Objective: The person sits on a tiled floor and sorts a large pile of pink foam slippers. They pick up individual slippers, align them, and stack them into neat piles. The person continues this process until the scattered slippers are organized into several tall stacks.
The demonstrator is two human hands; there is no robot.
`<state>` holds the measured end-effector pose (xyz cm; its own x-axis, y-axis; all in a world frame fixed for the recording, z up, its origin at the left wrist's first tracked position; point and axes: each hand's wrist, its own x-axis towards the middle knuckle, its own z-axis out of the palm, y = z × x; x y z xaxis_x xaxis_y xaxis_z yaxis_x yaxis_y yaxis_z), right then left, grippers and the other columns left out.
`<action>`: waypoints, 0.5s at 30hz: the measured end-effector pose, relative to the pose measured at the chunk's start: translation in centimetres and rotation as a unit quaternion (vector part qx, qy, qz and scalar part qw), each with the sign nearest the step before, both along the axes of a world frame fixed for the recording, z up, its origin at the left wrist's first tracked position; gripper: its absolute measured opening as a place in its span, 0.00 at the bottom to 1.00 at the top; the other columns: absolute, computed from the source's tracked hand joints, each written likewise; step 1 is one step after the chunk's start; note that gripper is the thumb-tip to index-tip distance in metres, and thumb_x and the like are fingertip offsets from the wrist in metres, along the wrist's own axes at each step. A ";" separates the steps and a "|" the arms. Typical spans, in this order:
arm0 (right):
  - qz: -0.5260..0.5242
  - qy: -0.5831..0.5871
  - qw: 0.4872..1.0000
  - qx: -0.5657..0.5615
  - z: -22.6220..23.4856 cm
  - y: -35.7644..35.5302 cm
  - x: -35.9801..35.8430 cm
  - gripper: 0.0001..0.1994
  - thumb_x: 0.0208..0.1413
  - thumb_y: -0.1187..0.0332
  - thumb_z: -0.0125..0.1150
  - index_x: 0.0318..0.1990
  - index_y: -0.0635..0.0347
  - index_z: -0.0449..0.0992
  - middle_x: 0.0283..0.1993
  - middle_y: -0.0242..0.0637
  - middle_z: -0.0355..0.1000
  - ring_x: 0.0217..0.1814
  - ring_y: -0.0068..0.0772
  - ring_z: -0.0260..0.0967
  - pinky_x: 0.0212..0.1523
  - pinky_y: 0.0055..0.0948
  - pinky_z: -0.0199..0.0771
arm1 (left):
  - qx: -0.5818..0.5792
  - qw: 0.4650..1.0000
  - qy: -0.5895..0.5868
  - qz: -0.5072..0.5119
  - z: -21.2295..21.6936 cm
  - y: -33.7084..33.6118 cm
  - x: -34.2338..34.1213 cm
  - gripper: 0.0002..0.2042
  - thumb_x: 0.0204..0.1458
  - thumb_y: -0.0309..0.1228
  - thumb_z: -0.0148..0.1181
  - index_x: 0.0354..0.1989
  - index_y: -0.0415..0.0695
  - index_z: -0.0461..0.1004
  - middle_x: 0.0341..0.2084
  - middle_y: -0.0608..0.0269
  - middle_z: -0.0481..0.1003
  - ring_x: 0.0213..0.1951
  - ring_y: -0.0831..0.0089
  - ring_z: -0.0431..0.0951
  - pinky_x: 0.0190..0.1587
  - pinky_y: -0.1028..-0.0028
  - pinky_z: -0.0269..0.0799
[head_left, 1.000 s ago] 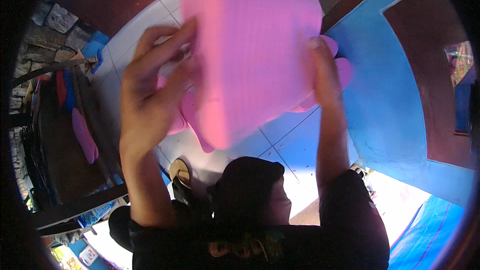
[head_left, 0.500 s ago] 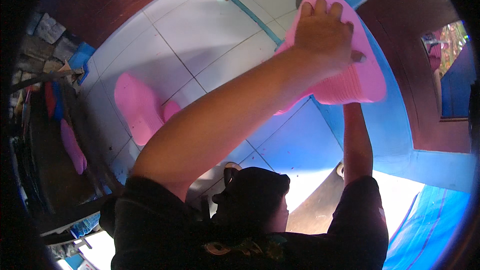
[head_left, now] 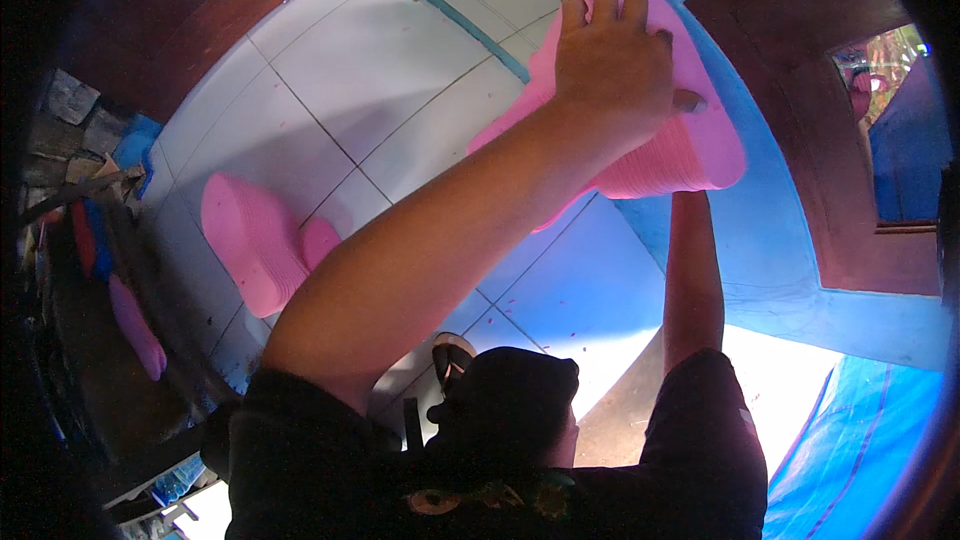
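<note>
A thick pink stack of flat shaped sheets (head_left: 690, 145) is held up at the upper right, near the blue wall. My left hand (head_left: 610, 65) lies spread over its top, fingers curled over the far edge and the thumb pressing on the face. My right forearm (head_left: 690, 270) runs up under the stack's lower edge, and that hand is hidden beneath the stack. A second pink stack (head_left: 250, 240) lies on the white tiled floor (head_left: 400, 60) at the left, apart from both hands.
A blue wall (head_left: 770, 240) and a dark brown door frame (head_left: 820, 140) stand to the right. More pink pieces (head_left: 135, 325) rest on a dark shelf at the far left. A sandal (head_left: 450, 355) lies on the floor below me.
The pink stack has gone from filling the view in front of me to the upper right by the blue wall. My left arm now stretches across the view after it.
</note>
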<state>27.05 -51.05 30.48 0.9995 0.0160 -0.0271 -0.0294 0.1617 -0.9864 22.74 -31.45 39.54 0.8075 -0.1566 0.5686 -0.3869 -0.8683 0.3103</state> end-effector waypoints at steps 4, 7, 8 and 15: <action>-0.130 -0.091 0.985 0.067 -5.0 -2.7 -3.6 0.31 0.58 0.50 0.57 0.63 0.58 0.60 0.61 0.39 0.64 0.62 0.35 0.62 0.61 0.37 0.62 | -0.005 1.000 0.029 -0.004 0.0 0.2 0.2 0.30 0.42 0.63 0.57 0.45 0.53 0.78 0.43 0.58 0.71 0.49 0.59 0.67 0.49 0.56 0.57; -0.043 -0.023 0.997 -0.064 -11.3 -6.8 -8.6 0.30 0.56 0.54 0.60 0.62 0.59 0.61 0.60 0.39 0.65 0.61 0.35 0.63 0.59 0.36 0.64 | -0.017 0.999 0.001 -0.027 -0.3 -0.4 0.5 0.29 0.44 0.62 0.57 0.46 0.52 0.78 0.44 0.59 0.70 0.49 0.59 0.66 0.49 0.55 0.57; -0.028 -0.022 0.995 -0.096 -11.9 -5.7 -9.4 0.30 0.53 0.57 0.64 0.60 0.60 0.62 0.59 0.39 0.66 0.60 0.35 0.64 0.58 0.36 0.66 | -0.019 0.999 -0.002 -0.038 -0.5 -0.4 0.4 0.29 0.45 0.61 0.57 0.47 0.52 0.77 0.45 0.59 0.70 0.50 0.59 0.65 0.50 0.55 0.56; -0.098 -0.080 0.939 -0.320 -11.1 -0.2 -10.1 0.35 0.38 0.66 0.79 0.55 0.65 0.67 0.51 0.41 0.73 0.54 0.34 0.69 0.55 0.37 0.70 | -0.044 0.996 -0.031 -0.073 -2.1 -0.7 -1.0 0.30 0.53 0.54 0.54 0.58 0.46 0.66 0.55 0.54 0.62 0.59 0.52 0.57 0.57 0.49 0.51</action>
<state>16.94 -51.27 19.43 0.9736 -0.1368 0.1826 0.0965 -0.4781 -0.8730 21.75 -32.12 37.46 0.7423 -0.2172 0.6339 -0.5285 -0.7714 0.3545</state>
